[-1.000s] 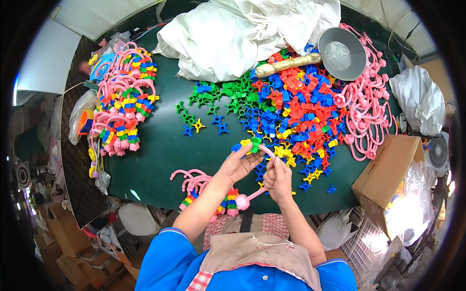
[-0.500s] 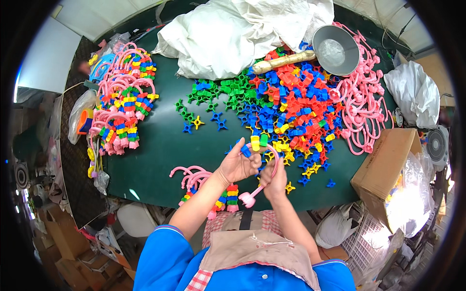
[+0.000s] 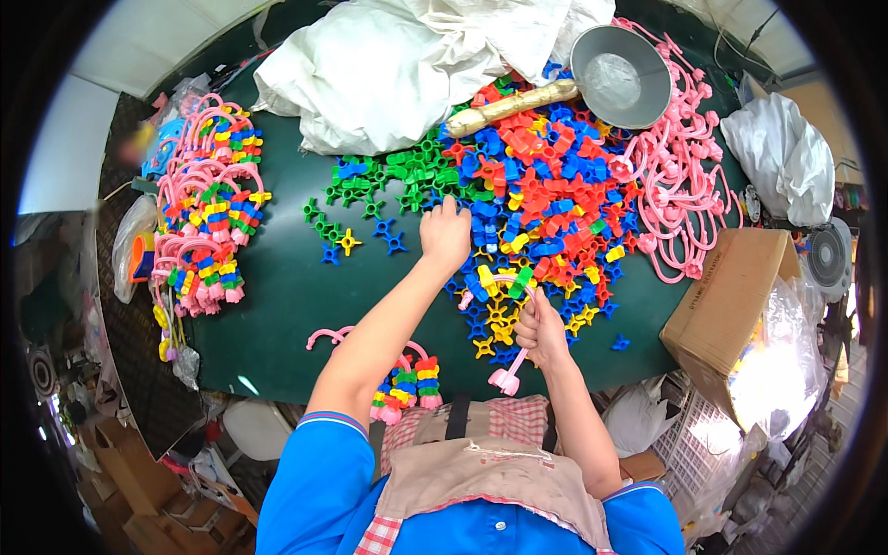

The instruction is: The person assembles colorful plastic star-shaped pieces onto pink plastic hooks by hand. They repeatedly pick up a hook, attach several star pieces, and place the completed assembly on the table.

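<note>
A pink curved plastic rod (image 3: 530, 353) with a flared, flower-like end is in my right hand (image 3: 543, 328), whose fingers are wrapped round its straight part. On the rod's bend sit a yellow ring piece (image 3: 487, 280) and a green ring piece (image 3: 521, 281). My left hand (image 3: 446, 236) reaches to the edge of the pile, where green star-shaped pieces (image 3: 421, 168) meet blue pieces (image 3: 486, 222). Its fingers are curled down, and what they grip, if anything, is hidden. Several finished-looking pink rods with coloured pieces (image 3: 407, 379) lie beside my left forearm.
Red, blue and yellow pieces (image 3: 564, 185) are heaped mid-table, with a wooden stick (image 3: 509, 106) and grey bowl (image 3: 592, 65) on top. Bare pink rods (image 3: 680, 194) lie right. Threaded rods (image 3: 208, 203) are stacked left. A white sack (image 3: 361, 83) lies behind; a cardboard box (image 3: 708, 310) stands right.
My left hand has left the rod and moved away to the pile's green and blue pieces. My right hand, still holding the rod, has shifted slightly right.
</note>
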`<control>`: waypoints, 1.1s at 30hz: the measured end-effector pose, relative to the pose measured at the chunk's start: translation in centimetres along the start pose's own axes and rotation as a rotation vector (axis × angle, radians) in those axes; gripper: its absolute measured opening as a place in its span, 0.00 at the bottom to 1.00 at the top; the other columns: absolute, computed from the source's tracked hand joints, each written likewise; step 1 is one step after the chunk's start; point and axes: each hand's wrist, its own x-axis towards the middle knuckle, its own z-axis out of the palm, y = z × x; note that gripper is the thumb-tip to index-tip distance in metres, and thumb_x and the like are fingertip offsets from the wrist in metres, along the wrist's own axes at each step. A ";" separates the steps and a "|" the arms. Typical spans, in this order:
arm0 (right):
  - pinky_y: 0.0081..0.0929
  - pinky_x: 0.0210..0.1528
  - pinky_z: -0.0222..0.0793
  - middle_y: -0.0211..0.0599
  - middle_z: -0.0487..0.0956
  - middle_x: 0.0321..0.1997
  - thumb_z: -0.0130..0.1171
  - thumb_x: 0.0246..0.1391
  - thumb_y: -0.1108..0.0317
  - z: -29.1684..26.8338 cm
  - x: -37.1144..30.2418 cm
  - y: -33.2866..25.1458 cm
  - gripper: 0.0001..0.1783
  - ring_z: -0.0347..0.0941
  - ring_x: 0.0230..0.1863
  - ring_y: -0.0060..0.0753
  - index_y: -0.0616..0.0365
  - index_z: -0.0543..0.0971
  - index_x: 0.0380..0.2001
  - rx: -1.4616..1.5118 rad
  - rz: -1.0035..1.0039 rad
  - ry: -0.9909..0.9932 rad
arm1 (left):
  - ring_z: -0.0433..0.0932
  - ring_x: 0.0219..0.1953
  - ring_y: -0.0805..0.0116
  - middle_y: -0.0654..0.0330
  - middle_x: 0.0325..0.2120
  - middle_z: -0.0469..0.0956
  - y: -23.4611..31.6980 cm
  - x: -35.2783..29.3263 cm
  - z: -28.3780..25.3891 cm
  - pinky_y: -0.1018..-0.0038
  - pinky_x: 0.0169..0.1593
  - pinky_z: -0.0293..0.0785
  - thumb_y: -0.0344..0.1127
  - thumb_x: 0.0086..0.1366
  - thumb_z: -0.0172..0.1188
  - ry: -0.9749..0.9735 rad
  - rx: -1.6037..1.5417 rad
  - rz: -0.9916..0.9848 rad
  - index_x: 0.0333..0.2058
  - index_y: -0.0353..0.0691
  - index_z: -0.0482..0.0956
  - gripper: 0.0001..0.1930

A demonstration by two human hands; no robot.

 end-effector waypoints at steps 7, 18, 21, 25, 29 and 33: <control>0.17 0.12 0.37 0.17 0.50 0.14 0.43 0.71 0.44 -0.4 -0.4 -1.4 0.23 0.43 0.12 0.13 0.46 0.65 0.25 0.191 -0.281 -0.021 | 0.70 0.50 0.58 0.59 0.40 0.73 -0.5 -0.3 -4.1 0.63 0.52 0.66 0.35 0.44 0.72 0.104 -0.214 0.178 0.32 0.44 0.85 0.13; 0.21 0.18 0.56 0.22 0.61 0.18 0.43 0.71 0.44 -1.5 -1.0 -0.1 0.24 0.58 0.16 0.18 0.55 0.71 0.34 -0.196 -0.127 -0.154 | 0.76 0.31 0.76 0.65 0.32 0.79 2.4 -5.0 -8.7 0.77 0.36 0.73 0.36 0.67 0.64 -0.934 -1.451 -0.544 0.52 0.37 0.76 0.17; 0.31 0.31 0.73 0.35 0.75 0.35 0.52 0.66 0.56 -6.8 2.3 -5.1 0.20 0.74 0.28 0.34 0.64 0.72 0.50 -0.916 -0.693 0.242 | 0.76 0.32 0.77 0.63 0.32 0.78 5.7 -7.5 -15.5 0.76 0.36 0.74 0.27 0.63 0.65 -0.527 -1.190 -0.211 0.66 0.37 0.59 0.35; 0.53 0.47 0.75 0.57 0.79 0.47 0.55 0.57 0.67 -16.3 2.8 -17.0 0.24 0.79 0.45 0.59 0.59 0.69 0.56 -1.478 -0.745 0.896 | 0.77 0.37 0.76 0.63 0.33 0.77 3.6 -9.9 -24.1 0.76 0.41 0.75 0.25 0.62 0.62 -0.555 -0.888 -0.309 0.63 0.35 0.65 0.30; 0.60 0.49 0.73 0.53 0.83 0.41 0.55 0.54 0.60 -25.1 3.6 -18.9 0.17 0.79 0.48 0.61 0.42 0.74 0.49 -1.404 -0.476 1.053 | 0.67 0.20 0.86 0.66 0.28 0.79 -2.7 -16.8 -22.1 0.86 0.23 0.60 0.29 0.67 0.57 -0.497 -1.057 -0.576 0.50 0.31 0.79 0.14; 0.28 0.29 0.81 0.40 0.83 0.30 0.51 0.64 0.69 -22.1 2.7 -18.0 0.06 0.83 0.31 0.31 0.58 0.73 0.41 -0.509 -0.812 0.800 | 0.60 0.16 0.87 0.72 0.20 0.70 -10.1 -25.4 -15.1 0.84 0.18 0.51 0.34 0.69 0.58 -0.487 -1.252 -0.810 0.51 0.33 0.79 0.15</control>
